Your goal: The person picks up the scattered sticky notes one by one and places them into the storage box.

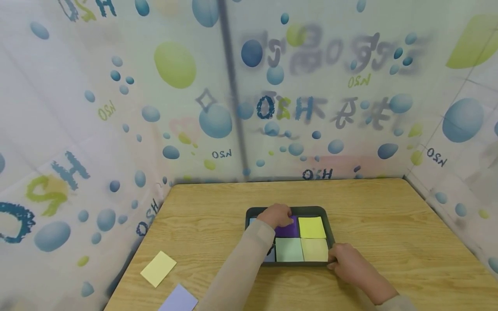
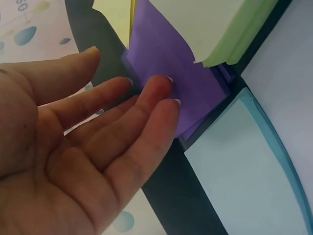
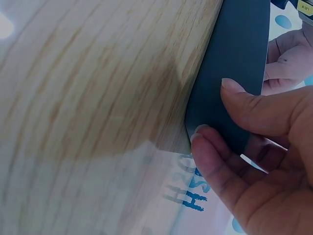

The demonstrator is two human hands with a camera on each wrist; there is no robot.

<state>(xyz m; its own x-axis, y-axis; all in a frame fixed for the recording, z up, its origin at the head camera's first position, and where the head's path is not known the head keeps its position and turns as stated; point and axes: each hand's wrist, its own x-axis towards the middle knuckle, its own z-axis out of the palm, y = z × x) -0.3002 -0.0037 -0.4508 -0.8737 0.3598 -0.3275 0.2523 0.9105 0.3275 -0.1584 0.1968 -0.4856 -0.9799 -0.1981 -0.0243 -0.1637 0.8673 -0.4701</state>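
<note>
A dark tray (image 1: pixel 293 264) on the wooden table holds several pads of coloured paper notes. My left hand (image 1: pixel 275 215) reaches over its back side, at the purple pad (image 1: pixel 286 230). In the left wrist view the fingers are loosely bent, and some fingertips touch or nearly touch the purple paper (image 2: pixel 161 54). Beside it sit a bright yellow pad (image 1: pixel 312 227), a light green pad (image 1: pixel 288 249) and a pale yellow pad (image 1: pixel 314 249). My left arm partly hides the blue pads. At the tray's near right corner, my right hand (image 1: pixel 348 263) grips the tray wall (image 3: pixel 230 58) between thumb and fingers.
On the table's left lie a loose pale yellow note (image 1: pixel 158 268) and a lavender note (image 1: pixel 179 299), partly cut off by the frame. Patterned sheeting (image 1: pixel 218 121) with blue and green dots stands around the back and sides of the wooden table (image 1: pixel 202 216).
</note>
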